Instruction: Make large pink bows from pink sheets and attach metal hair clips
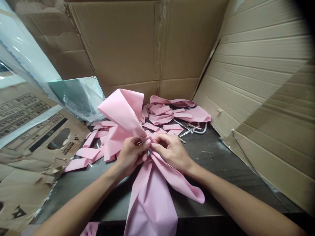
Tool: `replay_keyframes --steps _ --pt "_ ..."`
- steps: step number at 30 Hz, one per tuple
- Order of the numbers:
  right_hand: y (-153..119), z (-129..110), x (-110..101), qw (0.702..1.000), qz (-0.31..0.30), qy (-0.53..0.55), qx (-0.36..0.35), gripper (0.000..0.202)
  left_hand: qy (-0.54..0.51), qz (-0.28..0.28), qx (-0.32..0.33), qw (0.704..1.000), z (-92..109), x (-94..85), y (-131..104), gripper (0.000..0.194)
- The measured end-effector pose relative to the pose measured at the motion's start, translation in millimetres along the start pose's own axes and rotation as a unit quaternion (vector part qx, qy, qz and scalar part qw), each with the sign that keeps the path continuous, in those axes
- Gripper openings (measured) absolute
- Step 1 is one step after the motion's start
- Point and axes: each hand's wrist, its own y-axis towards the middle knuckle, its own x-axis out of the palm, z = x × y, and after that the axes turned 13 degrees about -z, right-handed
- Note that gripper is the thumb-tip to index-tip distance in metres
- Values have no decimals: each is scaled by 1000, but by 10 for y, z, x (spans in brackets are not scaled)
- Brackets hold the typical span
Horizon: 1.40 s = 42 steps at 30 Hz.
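Observation:
A large pink fabric bow [157, 200] is gathered at its middle between my two hands, above the table. My left hand [133, 152] pinches the gathered centre from the left, thumb on top. From the right, my right hand [172, 150] pinches the same knot with thumb and fingertips. One folded loop stands up behind the hands, and a narrower loop and wide tails hang towards me over the table's front edge. Several short pink fabric strips [88, 152] lie on the table beyond my left hand. Metal hair clips [188, 131] rest beyond my right hand.
The dark table [211, 157] has a tall cardboard panel [123, 46] behind it and a ridged cardboard wall [251, 75] at right. A torn printed carton [29, 131] and clear plastic [83, 98] stand at left. More pink loops [197, 113] lie at the back beside a pale cord.

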Motion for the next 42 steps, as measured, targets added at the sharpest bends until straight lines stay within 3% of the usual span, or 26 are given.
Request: replay_keyframes --steps 7,14,20,25,31,42 --pt "2 10 -16 997 0 68 19 20 -52 -62 24 996 -14 10 1 18" --pt "-1 -4 22 997 21 68 13 21 -77 -35 45 995 -12 24 16 22" --pt "-10 -43 -14 1000 7 4 0 19 -54 -45 13 997 -1 -5 0 26" --pt "3 -82 -87 999 -51 17 -4 24 -22 -26 17 999 4 19 15 28" --pt "-13 -106 -84 997 -42 63 -11 22 -74 -42 26 996 -16 33 54 24" --pt "-35 -94 -63 988 -45 150 9 24 -54 -64 38 996 -22 47 45 19"
